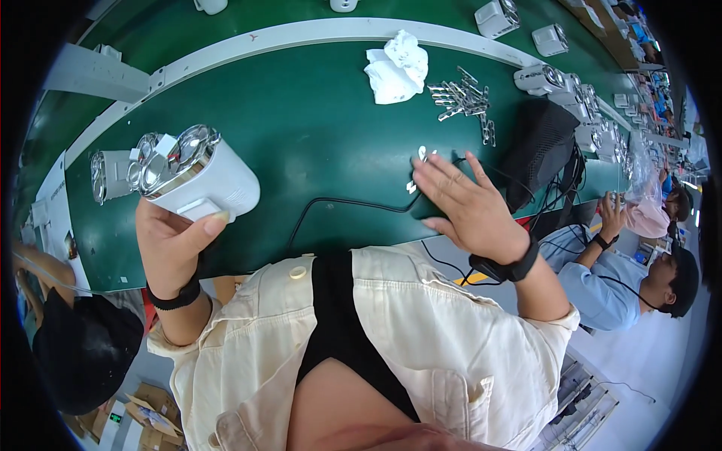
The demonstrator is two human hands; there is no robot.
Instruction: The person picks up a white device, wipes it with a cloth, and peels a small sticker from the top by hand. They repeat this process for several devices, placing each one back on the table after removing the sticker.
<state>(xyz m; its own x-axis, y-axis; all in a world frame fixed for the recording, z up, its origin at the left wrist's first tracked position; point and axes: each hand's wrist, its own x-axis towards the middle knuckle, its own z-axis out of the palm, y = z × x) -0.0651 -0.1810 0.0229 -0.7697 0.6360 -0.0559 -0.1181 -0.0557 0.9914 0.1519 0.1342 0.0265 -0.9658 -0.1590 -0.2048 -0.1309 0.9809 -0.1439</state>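
Note:
My left hand is closed around a white rounded appliance with a shiny chrome top, raised at the left over the green table. Its chrome end tilts up and left, and a small white tab sits among the chrome parts. Another white-and-chrome unit stands just behind it. My right hand is spread out, palm down and fingers extended, low at the table. Small white pieces lie at its fingertips; it holds nothing I can see. A thin black cable runs along the table between the hands.
Crumpled white paper and a pile of metal clips lie at the back. A black mesh object with tangled cables is at the right. White-and-chrome units line the far right. Co-workers sit at both sides; one wears a blue shirt.

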